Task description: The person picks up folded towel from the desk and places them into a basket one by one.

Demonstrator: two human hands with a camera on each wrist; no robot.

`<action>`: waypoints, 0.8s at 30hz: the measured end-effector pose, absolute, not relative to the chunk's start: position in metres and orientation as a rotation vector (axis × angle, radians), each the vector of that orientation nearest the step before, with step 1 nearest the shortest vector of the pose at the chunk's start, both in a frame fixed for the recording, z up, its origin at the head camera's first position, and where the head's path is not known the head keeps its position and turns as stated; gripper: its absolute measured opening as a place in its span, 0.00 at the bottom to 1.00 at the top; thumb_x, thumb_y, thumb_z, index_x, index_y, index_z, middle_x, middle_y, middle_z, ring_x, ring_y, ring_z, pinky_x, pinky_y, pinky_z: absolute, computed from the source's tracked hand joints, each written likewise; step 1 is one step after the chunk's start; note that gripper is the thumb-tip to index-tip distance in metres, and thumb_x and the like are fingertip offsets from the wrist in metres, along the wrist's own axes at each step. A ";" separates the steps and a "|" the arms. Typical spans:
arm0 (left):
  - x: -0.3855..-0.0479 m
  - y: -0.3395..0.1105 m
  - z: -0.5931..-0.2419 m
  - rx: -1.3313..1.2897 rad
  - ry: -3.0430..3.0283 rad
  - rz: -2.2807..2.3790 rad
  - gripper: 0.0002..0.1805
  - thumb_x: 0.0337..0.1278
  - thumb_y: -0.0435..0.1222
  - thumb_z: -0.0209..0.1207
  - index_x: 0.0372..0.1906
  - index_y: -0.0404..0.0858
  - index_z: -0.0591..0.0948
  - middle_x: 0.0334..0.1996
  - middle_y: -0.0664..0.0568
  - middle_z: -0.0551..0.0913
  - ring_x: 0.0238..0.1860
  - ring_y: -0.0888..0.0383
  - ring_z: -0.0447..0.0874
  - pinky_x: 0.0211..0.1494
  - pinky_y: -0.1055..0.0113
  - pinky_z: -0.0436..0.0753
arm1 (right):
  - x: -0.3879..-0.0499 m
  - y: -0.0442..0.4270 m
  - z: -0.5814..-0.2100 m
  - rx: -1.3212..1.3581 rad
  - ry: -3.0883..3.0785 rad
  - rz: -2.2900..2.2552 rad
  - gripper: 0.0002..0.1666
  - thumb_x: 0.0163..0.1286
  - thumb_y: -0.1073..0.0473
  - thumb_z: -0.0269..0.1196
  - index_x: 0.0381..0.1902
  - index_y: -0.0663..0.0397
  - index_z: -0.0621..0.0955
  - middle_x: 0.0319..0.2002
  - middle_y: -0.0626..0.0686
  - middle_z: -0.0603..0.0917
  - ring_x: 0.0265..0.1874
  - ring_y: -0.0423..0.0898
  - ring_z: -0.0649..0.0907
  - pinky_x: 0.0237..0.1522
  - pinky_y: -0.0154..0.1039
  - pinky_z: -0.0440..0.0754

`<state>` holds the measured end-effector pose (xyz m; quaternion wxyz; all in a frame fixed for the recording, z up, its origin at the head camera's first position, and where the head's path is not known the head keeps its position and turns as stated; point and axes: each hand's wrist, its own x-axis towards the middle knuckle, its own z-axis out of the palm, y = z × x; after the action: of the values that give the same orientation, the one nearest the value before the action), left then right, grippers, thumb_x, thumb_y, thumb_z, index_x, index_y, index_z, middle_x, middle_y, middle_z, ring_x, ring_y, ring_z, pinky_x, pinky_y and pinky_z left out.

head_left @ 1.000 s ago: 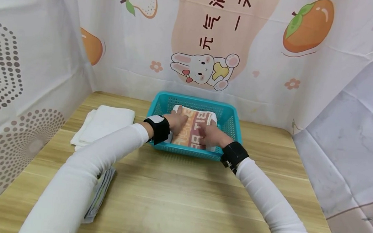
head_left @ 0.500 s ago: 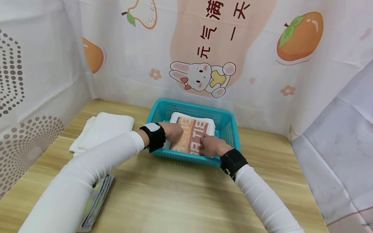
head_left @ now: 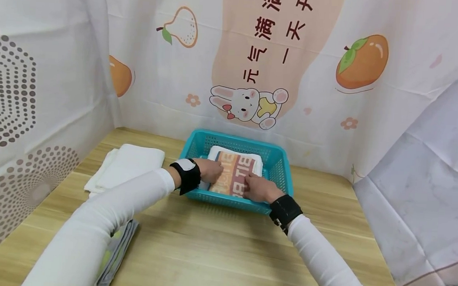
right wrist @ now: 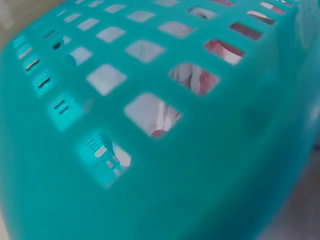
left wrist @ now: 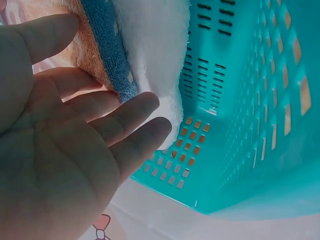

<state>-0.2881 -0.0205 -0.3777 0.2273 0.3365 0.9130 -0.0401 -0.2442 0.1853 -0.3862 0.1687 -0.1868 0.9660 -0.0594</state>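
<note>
A folded towel with orange and maroon bands and pale letters (head_left: 233, 174) lies on white towelling inside a teal plastic basket (head_left: 287, 186). My left hand (head_left: 210, 170) is at the towel's left side. In the left wrist view, its fingers (left wrist: 132, 117) are loosely extended beside the towel's blue edge (left wrist: 102, 45) and the fluffy white cloth (left wrist: 152, 40); the thumb lies over the orange part. My right hand (head_left: 259, 188) reaches over the front right rim, fingertips at the towel's right part. In the right wrist view the basket wall (right wrist: 165, 185) hides most of that hand.
Folded white towels (head_left: 133, 163) lie on the wooden table (head_left: 207, 246) to the left. A grey and green folded cloth (head_left: 117, 254) sits nearer, partly under the left sleeve. A printed white curtain (head_left: 158, 77) hangs behind the basket.
The left hand, spread over the towel a second ago, has drawn its fingers to the towel's left side. The right hand stays at the right part. The head view has tilted up slightly.
</note>
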 end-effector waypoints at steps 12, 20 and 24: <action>-0.281 -0.027 -0.377 0.864 2.503 -0.058 0.27 0.78 0.35 0.40 0.76 0.36 0.58 0.77 0.40 0.54 0.68 0.47 0.69 0.64 0.59 0.71 | -0.237 0.192 -0.388 -0.578 2.767 -0.452 0.18 0.73 0.56 0.61 0.56 0.58 0.75 0.38 0.53 0.77 0.34 0.48 0.76 0.38 0.43 0.73; -0.276 -0.035 -0.377 0.923 2.463 0.027 0.25 0.79 0.37 0.39 0.74 0.36 0.61 0.75 0.38 0.57 0.56 0.49 0.74 0.52 0.59 0.69 | -0.219 0.203 -0.390 -0.628 2.814 -0.640 0.37 0.74 0.56 0.59 0.75 0.63 0.61 0.63 0.63 0.75 0.54 0.54 0.78 0.58 0.52 0.76; -0.264 -0.042 -0.376 1.003 2.449 0.184 0.25 0.81 0.39 0.39 0.74 0.34 0.63 0.74 0.39 0.61 0.65 0.46 0.70 0.64 0.58 0.69 | -0.204 0.210 -0.387 -0.671 2.868 -0.710 0.39 0.74 0.55 0.60 0.76 0.62 0.60 0.71 0.66 0.67 0.69 0.62 0.68 0.66 0.59 0.68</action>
<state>-0.2645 -0.0423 -0.3759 0.2421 0.3670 0.8956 0.0675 -0.2043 0.2103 -0.3873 0.0558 -0.2210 0.9452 -0.2339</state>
